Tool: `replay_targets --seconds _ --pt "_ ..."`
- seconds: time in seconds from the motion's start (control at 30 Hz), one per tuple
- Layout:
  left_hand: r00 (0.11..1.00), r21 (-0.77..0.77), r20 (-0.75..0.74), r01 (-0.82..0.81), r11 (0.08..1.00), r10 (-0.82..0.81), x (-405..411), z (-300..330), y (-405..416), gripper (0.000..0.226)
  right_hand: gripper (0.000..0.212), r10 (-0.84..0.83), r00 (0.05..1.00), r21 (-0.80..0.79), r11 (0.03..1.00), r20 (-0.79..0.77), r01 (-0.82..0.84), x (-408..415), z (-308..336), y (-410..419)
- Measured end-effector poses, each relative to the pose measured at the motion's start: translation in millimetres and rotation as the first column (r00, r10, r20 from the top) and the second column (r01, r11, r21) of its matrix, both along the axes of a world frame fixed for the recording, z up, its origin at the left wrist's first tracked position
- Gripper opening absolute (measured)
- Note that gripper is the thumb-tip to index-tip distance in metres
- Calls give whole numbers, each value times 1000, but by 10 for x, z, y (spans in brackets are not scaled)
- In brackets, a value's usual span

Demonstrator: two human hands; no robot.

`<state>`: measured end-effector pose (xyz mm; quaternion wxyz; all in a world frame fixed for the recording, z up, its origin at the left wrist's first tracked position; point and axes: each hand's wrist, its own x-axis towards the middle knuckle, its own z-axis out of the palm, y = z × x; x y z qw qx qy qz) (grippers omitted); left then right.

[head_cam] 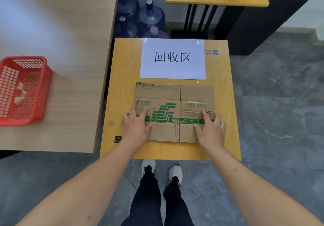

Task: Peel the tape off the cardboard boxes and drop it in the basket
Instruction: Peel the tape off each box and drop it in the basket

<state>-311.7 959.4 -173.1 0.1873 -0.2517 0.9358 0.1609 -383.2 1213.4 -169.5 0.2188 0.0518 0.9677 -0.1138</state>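
Left hand (135, 125): one, palm down on the near-left corner of the flattened box, fingers straight and spread, gripping nothing.
Right hand (210, 128): one, palm down on the near-right corner of the same box, fingers straight and slightly spread, gripping nothing.
Cardboard box (173, 106): one on top, folded flat, brown with green print, lying on the near half of the small tabletop between the two hands; the printed edge of something flat shows just beyond its far side, and I cannot tell whether that is a second box.
Tape on the box: a narrow pale strip runs along the middle seam of the near flaps; whether it is tape is too unclear to say.
Small tabletop (121, 68): one, yellow wood, carrying the box and the sheet.
Paper sheet (172, 59): one, white, with three printed characters, lying just beyond the box.
Basket (41, 87): one, red plastic mesh, on the long tabletop well to the left of the hands.
Tape scraps (20, 93): about three crumpled pale bits inside the basket.
Long tabletop (70, 50): one, light wood.
Water jugs (150, 15): four, blue, on the floor beyond the small tabletop.
Shoes (149, 166): two, white, on the grey floor.
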Motion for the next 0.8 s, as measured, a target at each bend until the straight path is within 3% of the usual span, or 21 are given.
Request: replay_targets --seconds 0.07,0.17,0.43,0.57,0.8 --pt "989 -83 -38 142 986 -145 -43 3 15 73 67 46 999 37 998 -27 -45 12 -40 -81" --pt "938 -67 -58 338 939 -341 -114 -14 61 82 69 169 984 -9 985 -56 -170 28 -85 -234" --pt "909 -28 48 416 909 -414 -240 68 11 67 46 186 983 4 983 -6 -186 -3 8 -541" --pt "904 29 10 428 903 -428 -344 299 -86 59 30 230 973 9 973 -29 -230 -54 258 -708" --pt "883 -7 -124 456 890 -453 -424 938 -313 60 42 324 931 -71 938 -170 -339 -76 973 -1187"
